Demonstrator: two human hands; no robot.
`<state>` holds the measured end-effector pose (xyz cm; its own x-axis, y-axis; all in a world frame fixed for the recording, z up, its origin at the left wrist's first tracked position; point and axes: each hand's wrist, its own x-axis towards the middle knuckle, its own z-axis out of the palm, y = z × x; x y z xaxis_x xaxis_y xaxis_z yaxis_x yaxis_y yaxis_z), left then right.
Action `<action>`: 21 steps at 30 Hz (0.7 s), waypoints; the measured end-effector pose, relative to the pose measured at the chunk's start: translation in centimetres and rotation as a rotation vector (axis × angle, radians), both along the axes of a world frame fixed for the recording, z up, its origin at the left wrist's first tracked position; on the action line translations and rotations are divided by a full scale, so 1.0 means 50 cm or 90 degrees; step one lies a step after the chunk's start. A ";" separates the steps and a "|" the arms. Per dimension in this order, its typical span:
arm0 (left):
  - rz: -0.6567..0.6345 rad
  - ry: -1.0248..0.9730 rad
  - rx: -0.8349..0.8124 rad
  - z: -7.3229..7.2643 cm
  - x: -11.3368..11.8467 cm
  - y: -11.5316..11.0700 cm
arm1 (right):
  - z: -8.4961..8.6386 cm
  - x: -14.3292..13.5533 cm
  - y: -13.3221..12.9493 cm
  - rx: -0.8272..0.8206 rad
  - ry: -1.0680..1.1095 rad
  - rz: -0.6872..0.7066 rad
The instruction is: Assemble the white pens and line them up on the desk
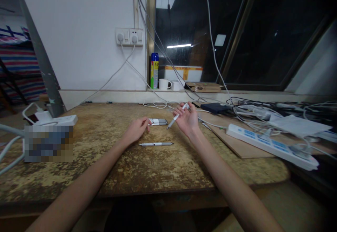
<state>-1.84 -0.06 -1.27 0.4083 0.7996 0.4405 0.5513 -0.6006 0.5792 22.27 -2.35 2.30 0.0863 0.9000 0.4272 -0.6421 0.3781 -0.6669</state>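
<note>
Raised a little above the tabletop, my right hand (187,119) is closed around a white and grey pen (173,119), its tip slanting down to the left. My left hand (139,128) rests low over the table with its fingers curled together; what they hold, if anything, is hidden. Just beyond those fingers, several similar pens (159,121) lie side by side, their left ends partly hidden by the hand. Closer to me, a single white and grey pen (156,144) lies flat, its dark tip pointing right.
A white power strip (271,146) lies on a brown board (243,147) at right, beside tangled cables (252,114) and a dark flat box (215,108). Another power strip (56,121) is at left. A mug (165,84) and spray can (154,71) stand on the sill.
</note>
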 end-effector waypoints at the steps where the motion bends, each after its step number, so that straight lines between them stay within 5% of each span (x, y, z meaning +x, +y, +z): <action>1: 0.002 0.005 0.004 0.001 0.001 0.000 | 0.000 0.001 0.000 0.000 -0.010 -0.013; 11: 0.017 0.025 0.003 0.005 -0.002 0.000 | -0.001 0.008 -0.002 0.008 0.025 0.006; 21: 0.024 0.046 0.007 0.003 -0.004 0.004 | 0.001 0.009 -0.004 0.024 0.180 0.155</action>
